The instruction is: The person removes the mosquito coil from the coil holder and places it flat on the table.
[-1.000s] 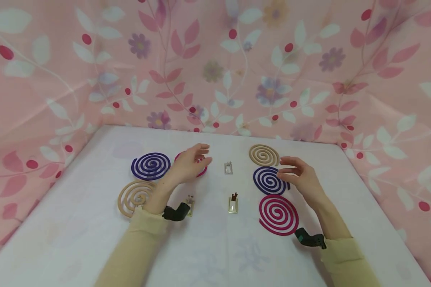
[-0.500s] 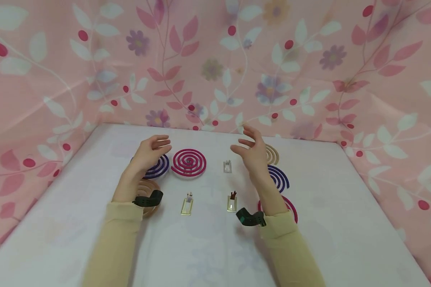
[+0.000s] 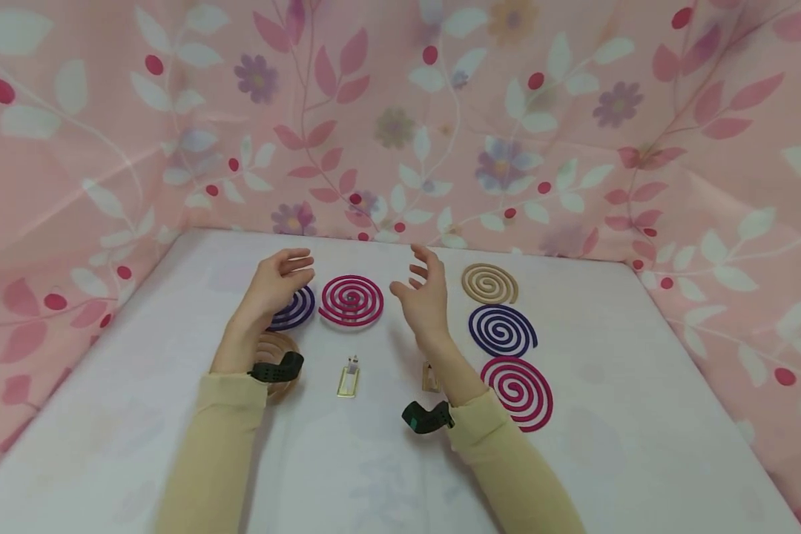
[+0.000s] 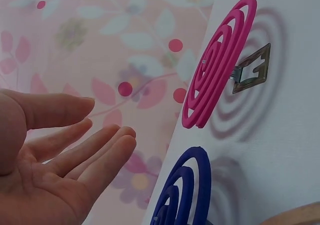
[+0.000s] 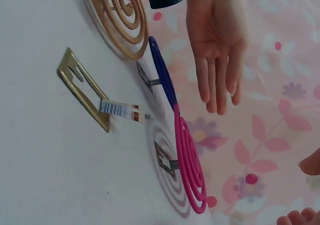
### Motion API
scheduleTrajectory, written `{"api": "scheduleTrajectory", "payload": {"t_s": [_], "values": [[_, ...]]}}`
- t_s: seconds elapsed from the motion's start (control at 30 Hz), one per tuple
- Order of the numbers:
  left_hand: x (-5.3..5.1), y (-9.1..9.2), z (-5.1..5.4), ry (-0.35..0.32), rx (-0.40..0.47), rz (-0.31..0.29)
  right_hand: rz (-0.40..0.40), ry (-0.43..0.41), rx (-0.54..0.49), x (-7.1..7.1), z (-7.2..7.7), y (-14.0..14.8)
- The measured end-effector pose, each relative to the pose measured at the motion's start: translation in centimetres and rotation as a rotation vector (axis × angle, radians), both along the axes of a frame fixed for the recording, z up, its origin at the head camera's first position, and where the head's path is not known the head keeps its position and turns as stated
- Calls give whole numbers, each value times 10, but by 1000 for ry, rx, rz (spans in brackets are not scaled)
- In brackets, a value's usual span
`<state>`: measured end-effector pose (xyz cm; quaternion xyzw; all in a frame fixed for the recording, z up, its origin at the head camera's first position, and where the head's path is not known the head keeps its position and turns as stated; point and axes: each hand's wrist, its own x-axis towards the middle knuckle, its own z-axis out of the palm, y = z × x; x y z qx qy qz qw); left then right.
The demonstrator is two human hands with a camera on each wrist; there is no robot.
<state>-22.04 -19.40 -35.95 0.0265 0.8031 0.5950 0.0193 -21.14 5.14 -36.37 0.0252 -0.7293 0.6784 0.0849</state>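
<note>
My left hand (image 3: pixel 274 293) hovers with loosely bent fingers above a blue mosquito coil (image 3: pixel 303 305), holding nothing. Beside it a pink coil (image 3: pixel 351 295) is raised on a small metal stand, seen plainly in the left wrist view under the pink coil (image 4: pixel 220 70). A tan coil (image 3: pixel 275 347) lies partly hidden under my left wrist. My right hand (image 3: pixel 426 300) is in the air right of the pink coil, fingers relaxed and nothing in them. Its forearm partly covers one brass stand (image 3: pixel 429 380); another brass stand (image 3: pixel 348 382) with an upright clip stands in front of the pink coil.
On the right side of the white table (image 3: pixel 614 371) a tan coil (image 3: pixel 487 285), a blue coil (image 3: pixel 502 331) and a pink coil (image 3: pixel 512 389) form a column. Pink floral cloth (image 3: pixel 400 133) hangs behind the table and along its sides.
My right hand has moved left from over the right-hand coils to the middle, uncovering them. My left hand has drawn back left from the pink coil to above the blue one.
</note>
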Motion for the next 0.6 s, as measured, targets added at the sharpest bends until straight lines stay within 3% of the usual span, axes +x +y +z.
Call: {"api": "scheduleTrajectory", "payload": {"t_s": [0.33,0.6], "values": [[-1,4,-2,-28,-7,-17,44,-44,-13,3,-8,-14],[-9,12,-11,-65,-69,-51,74,-131,33,4,-15,-23]]}}
